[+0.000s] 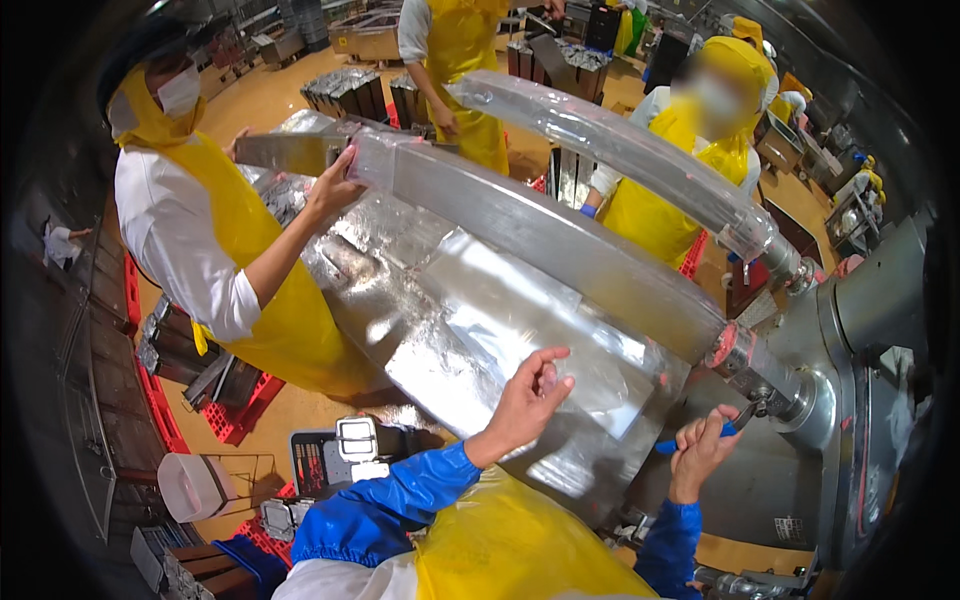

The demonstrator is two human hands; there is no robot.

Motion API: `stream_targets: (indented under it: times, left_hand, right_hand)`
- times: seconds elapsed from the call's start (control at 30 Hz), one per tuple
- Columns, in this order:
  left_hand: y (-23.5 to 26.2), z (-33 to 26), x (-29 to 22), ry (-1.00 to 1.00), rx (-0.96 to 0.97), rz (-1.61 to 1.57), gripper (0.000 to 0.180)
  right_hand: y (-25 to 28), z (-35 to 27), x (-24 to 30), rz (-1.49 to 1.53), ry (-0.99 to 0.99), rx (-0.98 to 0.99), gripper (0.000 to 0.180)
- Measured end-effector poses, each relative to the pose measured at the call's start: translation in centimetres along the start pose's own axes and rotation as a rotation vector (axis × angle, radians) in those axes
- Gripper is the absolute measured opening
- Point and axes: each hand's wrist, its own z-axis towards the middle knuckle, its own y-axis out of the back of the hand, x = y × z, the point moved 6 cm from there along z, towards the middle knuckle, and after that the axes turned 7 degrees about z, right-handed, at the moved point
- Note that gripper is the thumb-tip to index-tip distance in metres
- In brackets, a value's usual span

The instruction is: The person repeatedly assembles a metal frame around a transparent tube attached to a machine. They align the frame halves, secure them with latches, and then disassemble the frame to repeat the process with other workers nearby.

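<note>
Two hands at work: the wearer's forearms, in blue sleeve covers over a yellow apron, rise from the lower edge toward a steel machine.
Left hand: the left hand (pixel 527 398) is open, fingers spread and slightly curled, fingertips resting on the clear plastic sheet (pixel 520 330) that lies over the wide shiny metal tray (pixel 400 300); it grips nothing.
Right hand: the right hand (pixel 703 447) is closed around a small blue-handled tool (pixel 690 440), just beside the round steel nozzle fitting (pixel 765 385) of the machine; what the tool's tip touches cannot be told.
Long mould: a long rectangular grey metal bar (pixel 540 235) runs diagonally from upper left down to the nozzle fitting, above the plastic-covered tray.
Upper tube: a second long piece, wrapped in clear plastic film (pixel 610 145), runs parallel above the bar and ends at another steel fitting on the right.
Co-worker, left: a person in a white shirt and yellow apron (pixel 270 290) stands at the left and holds the far end of the grey bar with one hand (pixel 335 185).
Others: two more people in yellow aprons stand behind the bars, near stacks of metal moulds on an orange floor (pixel 270 100).
Lower left: red plastic crates (pixel 235 410) and a white tub (pixel 190 485) sit on the floor.
</note>
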Motion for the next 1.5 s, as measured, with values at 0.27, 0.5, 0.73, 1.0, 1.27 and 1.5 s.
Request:
stream_targets:
  times: [0.27, 0.5, 0.73, 1.0, 1.27, 1.5]
  left_hand:
    - [-5.0, -2.4, 2.3, -0.005, 0.140, 0.184, 0.041]
    - [-6.6, -7.3, 7.1, 0.047, 0.202, 0.499, 0.040]
    - [-4.0, -7.3, 6.2, 0.158, 0.235, 0.409, 0.037]
    - [4.4, -3.6, 6.2, 0.048, 0.219, 0.563, 0.023]
    - [25.8, 6.3, 5.1, 0.307, -0.053, -0.725, 0.018]
    - [39.9, 18.1, 1.2, 0.319, -0.385, -0.656, 0.015]
  right_hand:
    - [3.8, 0.8, 0.3, 0.048, -0.065, 0.236, 0.039]
    - [11.1, -6.6, -17.4, -0.263, -0.498, 0.722, 0.034]
    - [8.3, -9.1, -18.7, -0.243, -0.544, 0.612, 0.018]
    - [-7.3, -6.5, -20.8, 0.197, -0.836, 0.432, 0.007]
    - [-31.0, -6.7, -28.3, 0.207, -1.240, 1.120, 0.014]
    - [-48.3, -5.0, -38.0, 0.764, -1.366, 0.868, 0.025]
